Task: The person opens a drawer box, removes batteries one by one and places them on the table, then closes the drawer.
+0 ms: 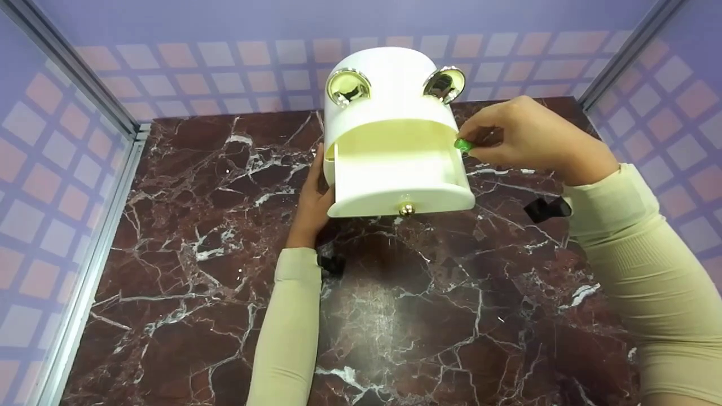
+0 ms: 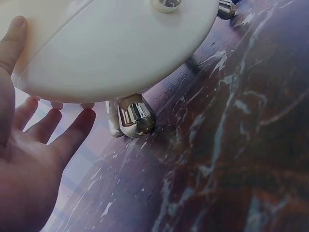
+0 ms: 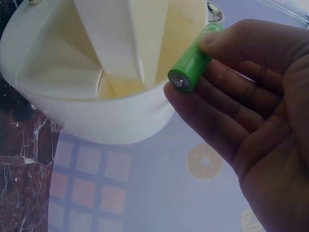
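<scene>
A white rounded box (image 1: 383, 107) stands with its drawer (image 1: 400, 200) pulled out, a gold knob (image 1: 407, 209) on the drawer front. My right hand (image 1: 524, 138) pinches a green battery (image 1: 463, 145) beside the box's right side. The right wrist view shows the battery (image 3: 190, 65) between thumb and fingertips, metal terminal outward. At the box's left side is my left hand (image 1: 316, 203); in the left wrist view this hand (image 2: 38, 150) has its fingers extended along the underside and its thumb on the side, supporting the white box (image 2: 120, 53).
Two round gold-rimmed pieces (image 1: 348, 87) stick out from the box front. Metal feet (image 2: 136, 116) hold the box above the dark red marbled table (image 1: 225, 282). Purple checked panels (image 1: 248, 62) stand behind and at both sides.
</scene>
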Available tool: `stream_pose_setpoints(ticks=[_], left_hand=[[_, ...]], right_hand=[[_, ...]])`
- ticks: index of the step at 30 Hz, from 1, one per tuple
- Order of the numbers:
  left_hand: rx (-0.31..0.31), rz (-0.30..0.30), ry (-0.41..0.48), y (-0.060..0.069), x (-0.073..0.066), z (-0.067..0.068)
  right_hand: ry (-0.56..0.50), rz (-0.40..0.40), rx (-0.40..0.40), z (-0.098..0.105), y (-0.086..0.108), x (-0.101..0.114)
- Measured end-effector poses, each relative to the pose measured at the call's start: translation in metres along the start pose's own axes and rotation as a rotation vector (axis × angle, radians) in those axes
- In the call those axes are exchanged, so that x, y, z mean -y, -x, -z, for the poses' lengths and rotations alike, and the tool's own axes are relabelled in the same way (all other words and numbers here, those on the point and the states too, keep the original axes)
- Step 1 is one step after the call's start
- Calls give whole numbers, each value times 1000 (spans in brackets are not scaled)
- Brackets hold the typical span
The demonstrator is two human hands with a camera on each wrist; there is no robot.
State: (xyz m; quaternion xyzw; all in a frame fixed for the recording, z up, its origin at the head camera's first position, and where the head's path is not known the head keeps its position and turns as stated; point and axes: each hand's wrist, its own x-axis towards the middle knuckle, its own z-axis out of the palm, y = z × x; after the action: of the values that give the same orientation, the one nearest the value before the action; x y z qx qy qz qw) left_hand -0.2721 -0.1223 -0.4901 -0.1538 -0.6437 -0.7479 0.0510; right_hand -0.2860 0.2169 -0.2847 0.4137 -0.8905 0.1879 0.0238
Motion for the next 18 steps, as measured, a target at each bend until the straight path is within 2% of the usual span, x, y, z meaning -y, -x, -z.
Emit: stream_pose_setpoints(ticks=[8, 12, 18], left_hand=[[-10, 8, -16, 3, -5, 0], [-14, -9, -24, 3, -6, 1], [-10, 14, 4, 4, -6, 1]], right_hand=[[-18, -19, -4, -6, 6, -6], [-3, -33, -9, -9, 8, -9], [2, -75, -8, -13, 12, -16]])
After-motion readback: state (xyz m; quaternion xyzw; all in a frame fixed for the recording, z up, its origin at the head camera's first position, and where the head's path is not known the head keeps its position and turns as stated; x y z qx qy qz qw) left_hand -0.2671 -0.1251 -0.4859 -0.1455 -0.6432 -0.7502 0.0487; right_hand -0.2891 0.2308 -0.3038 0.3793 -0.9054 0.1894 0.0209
